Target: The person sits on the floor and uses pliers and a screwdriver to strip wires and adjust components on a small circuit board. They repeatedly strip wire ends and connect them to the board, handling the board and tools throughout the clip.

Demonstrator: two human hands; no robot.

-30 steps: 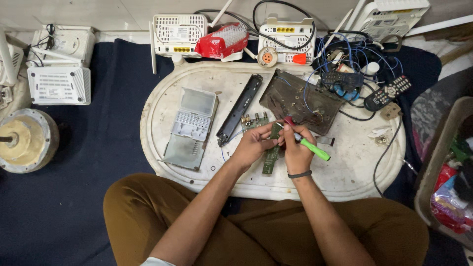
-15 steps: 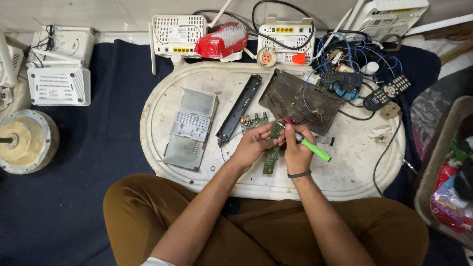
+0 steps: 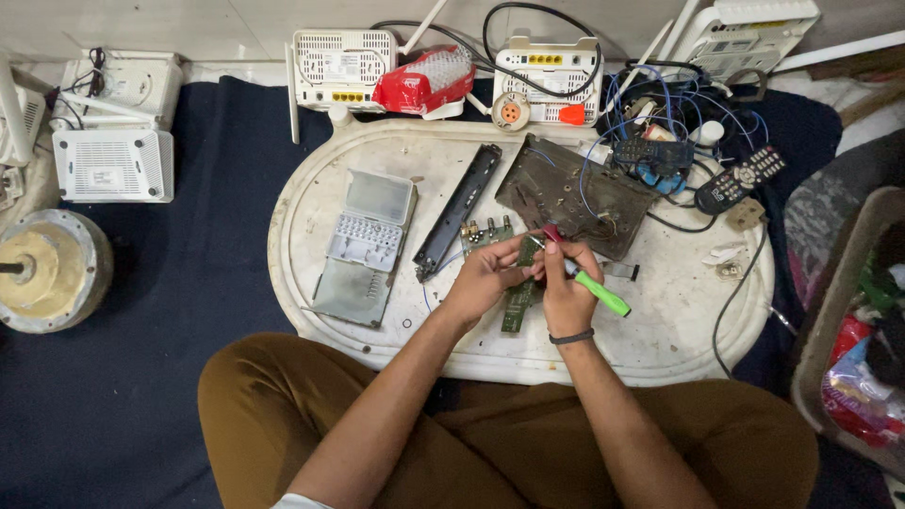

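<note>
Head view. Board [image 3: 520, 283], a narrow green circuit strip, lies on the white oval tray [image 3: 660, 320], just in front of the person's knees and beside the black bar [image 3: 459, 209]. Left hand [image 3: 485, 278] grips the board's upper end, fingers curled around its edge. Right hand [image 3: 566, 292] is closed around a green-handled tool [image 3: 589, 283], the tip angled down onto the board near the left fingertips. A dark plate [image 3: 575, 193] with blue wires lies just beyond.

To work well: pin the board flat, keep the tip steady at one spot, and keep the left fingers off the contact point.
</note>
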